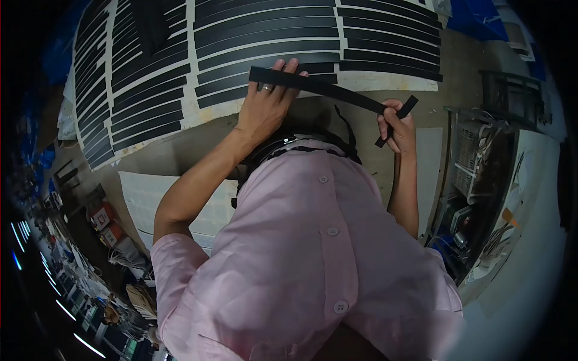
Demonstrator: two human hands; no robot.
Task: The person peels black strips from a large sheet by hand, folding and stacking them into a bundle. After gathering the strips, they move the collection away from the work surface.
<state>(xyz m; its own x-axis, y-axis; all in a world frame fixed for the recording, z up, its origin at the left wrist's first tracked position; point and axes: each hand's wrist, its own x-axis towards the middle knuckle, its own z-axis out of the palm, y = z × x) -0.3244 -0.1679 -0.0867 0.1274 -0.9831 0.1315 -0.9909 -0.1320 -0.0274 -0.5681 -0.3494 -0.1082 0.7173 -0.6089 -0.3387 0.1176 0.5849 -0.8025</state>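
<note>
My left hand (265, 108) reaches palm down to the near edge of a pale sheet (208, 115) covered in rows of black strips. Its fingers are stretched out, with a ring on one of them. A long black strip (325, 89) passes over the backs of these fingers, and its left end sticks out past them. My right hand (400, 127) is closed around the other end of this strip. A shorter black length (408, 107) crosses the same fist at a slant, its lower tip showing below the fingers.
On the right stands a rack with a white wire basket (465, 144). Pale boards (150, 189) lie low at the left, near an orange-red box (108, 222). Blue sheeting (478, 21) lies at the top right. Cluttered shelves line the far left.
</note>
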